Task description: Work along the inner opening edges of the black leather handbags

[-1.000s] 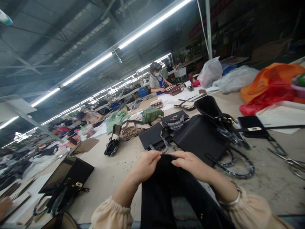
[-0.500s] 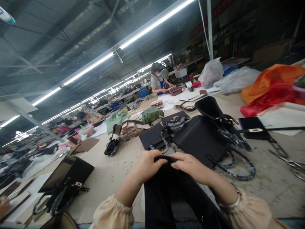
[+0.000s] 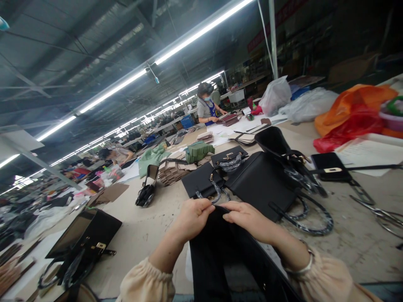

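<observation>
A black handbag [image 3: 208,260] stands open at the near table edge, its dark inside facing me. My left hand [image 3: 195,216] pinches its far top rim between thumb and fingers. Close beside it, my right hand [image 3: 247,218] grips the same rim, fingers over the outside and thumb inward. The bag's lower part runs out of the bottom of the view. Just beyond my hands lie a small black handbag [image 3: 201,180] with a wrapped handle and a larger black handbag [image 3: 258,180] on its side.
Another black handbag [image 3: 85,239] with a gold clasp lies at left. Scissors [image 3: 382,214] rest at right, near a black strap piece [image 3: 330,167]. Stacked brown pieces [image 3: 174,172], a green cloth bundle [image 3: 199,152] and an orange bag [image 3: 349,107] sit farther back. A co-worker [image 3: 206,105] stands across the table.
My left hand has shifted slightly along the rim, its thumb now drawn in against the fingers. My right hand keeps its hold. The whole view has moved a little.
</observation>
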Tool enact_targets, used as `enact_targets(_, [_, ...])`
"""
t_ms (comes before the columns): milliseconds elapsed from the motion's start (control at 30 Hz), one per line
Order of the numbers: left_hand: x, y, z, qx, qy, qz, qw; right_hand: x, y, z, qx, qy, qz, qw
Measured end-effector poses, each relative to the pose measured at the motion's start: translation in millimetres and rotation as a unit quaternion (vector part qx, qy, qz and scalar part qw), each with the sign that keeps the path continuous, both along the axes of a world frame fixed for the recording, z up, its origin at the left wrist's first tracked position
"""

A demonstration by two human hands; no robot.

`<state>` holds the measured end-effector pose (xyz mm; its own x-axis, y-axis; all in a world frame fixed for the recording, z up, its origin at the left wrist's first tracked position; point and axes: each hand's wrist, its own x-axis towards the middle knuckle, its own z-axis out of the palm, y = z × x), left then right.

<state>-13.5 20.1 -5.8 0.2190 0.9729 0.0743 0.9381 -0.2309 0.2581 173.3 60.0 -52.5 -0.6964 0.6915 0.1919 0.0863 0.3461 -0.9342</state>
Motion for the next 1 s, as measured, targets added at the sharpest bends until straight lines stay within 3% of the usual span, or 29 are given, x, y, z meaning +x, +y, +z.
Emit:
enact_targets(233, [-3.8, -6.7, 5.0, -0.036, -0.070, -0.032, 0.996, 0.8, 3.4, -2.8, -0.012, 0.012, 0.000, 1.000])
enact_targets(700, [-0.1, -1.2, -3.1, 0.009, -0.037, 0.000, 0.999, -0.9, -0.1, -1.2, -0.012, 0.014, 0.001, 1.000])
enact_targets(833, [-8.7, -3.4, -1.5, -0.041, -0.155, 0.008, 0.987, 4.1, 4.7, -2.7, -0.037, 0.027, 0.006, 0.999])
enact_targets(1000, [-19.2, -10.9, -5.2, -0.103, -0.305, 0.092, 0.942, 6.3, 7.9, -4.0, -0.072, 0.026, 0.018, 0.997])
